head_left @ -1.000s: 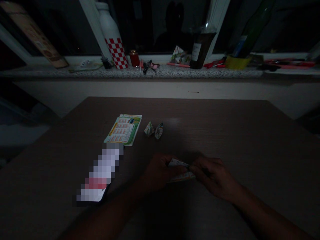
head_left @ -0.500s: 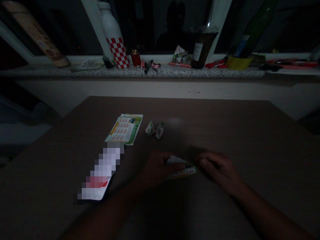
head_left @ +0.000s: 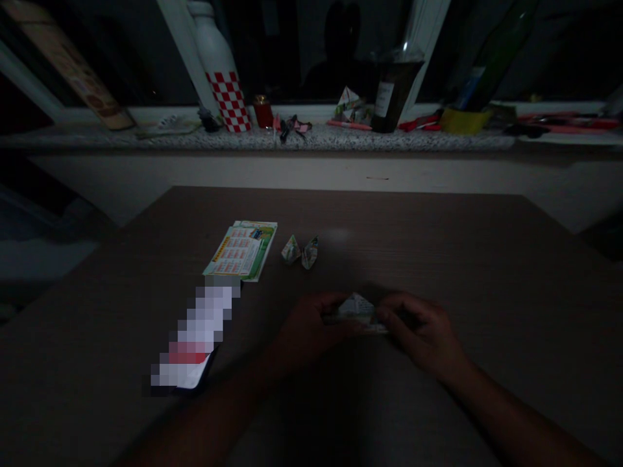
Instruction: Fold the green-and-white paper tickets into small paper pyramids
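Observation:
A folded piece of printed paper (head_left: pixel 356 307) with a pointed top is held between my two hands, just above the table. My left hand (head_left: pixel 311 324) is closed on its left side, the thumb along the lower edge. At the right end, my right hand (head_left: pixel 418 324) pinches the paper between thumb and fingers. Beyond them on the table stand two small folded paper pieces (head_left: pixel 291 250), side by side. To their left lies a stack of printed cards (head_left: pixel 241 251) with calendar-like grids on top.
A phone (head_left: pixel 195 344) with a lit, blurred screen lies left of my hands on the wooden table (head_left: pixel 438 246). Along the granite windowsill (head_left: pixel 321 137) stand a checkered white bottle (head_left: pixel 228 84), a red jar (head_left: pixel 263 111), a plastic cup (head_left: pixel 389 97) and a green bottle (head_left: pixel 501 58).
My right hand has moved left slightly and now grips the paper's right end. The paper has turned, so its pointed top stands up between the hands.

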Demonstrator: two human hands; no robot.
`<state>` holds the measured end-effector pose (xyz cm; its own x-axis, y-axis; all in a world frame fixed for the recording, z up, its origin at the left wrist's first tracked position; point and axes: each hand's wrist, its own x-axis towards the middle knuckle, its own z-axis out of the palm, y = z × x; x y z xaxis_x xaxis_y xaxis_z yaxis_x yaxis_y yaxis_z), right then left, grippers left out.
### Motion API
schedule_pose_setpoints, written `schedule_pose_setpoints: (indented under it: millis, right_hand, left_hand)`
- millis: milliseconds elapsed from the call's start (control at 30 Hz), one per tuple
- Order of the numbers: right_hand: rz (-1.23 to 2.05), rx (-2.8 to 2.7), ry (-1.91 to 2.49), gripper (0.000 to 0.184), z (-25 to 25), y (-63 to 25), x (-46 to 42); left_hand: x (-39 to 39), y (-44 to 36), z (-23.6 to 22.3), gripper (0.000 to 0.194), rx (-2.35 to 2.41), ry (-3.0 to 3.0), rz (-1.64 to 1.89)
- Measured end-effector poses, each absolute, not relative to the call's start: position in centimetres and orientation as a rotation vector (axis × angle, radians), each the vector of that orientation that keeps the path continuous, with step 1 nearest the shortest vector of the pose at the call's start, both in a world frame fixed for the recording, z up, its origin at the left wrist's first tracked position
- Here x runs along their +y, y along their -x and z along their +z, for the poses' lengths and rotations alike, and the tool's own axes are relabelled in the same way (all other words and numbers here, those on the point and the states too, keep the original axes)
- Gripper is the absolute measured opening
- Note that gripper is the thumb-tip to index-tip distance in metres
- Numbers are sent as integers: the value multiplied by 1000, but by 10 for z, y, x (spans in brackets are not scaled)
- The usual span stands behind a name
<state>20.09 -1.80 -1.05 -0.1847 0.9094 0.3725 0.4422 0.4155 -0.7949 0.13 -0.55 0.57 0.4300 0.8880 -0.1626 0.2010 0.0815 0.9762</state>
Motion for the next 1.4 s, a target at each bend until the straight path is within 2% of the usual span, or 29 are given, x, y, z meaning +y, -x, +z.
schedule_pose_setpoints:
  millis: [100,267,567,700,967,1400]
  right_hand:
    - [683,-1665,1220,14,-14,-204,-15]
    - [739,-1555,1220,8,-20,-203,-14]
    - [588,-1445,1255,6,-17,-203,-16]
    - [556,-1449,1251,6,-18,-203,-18]
    - [481,-1439,1224,6,-22,-202,-18]
    - [527,-1495,1169,11,-25,-202,-19]
  left_hand:
    - [-3,1,5,36,1060,-1372,765]
    - [1,2,1,29,1147,-1268,893]
    - [3,4,-2,18,1209,-1202,1070]
    - [2,2,-2,14,1253,-1233,1014]
    - [-4,-4,1,25,1270,-1157,897]
    - [-4,-3,3,28,1240,-1242,783]
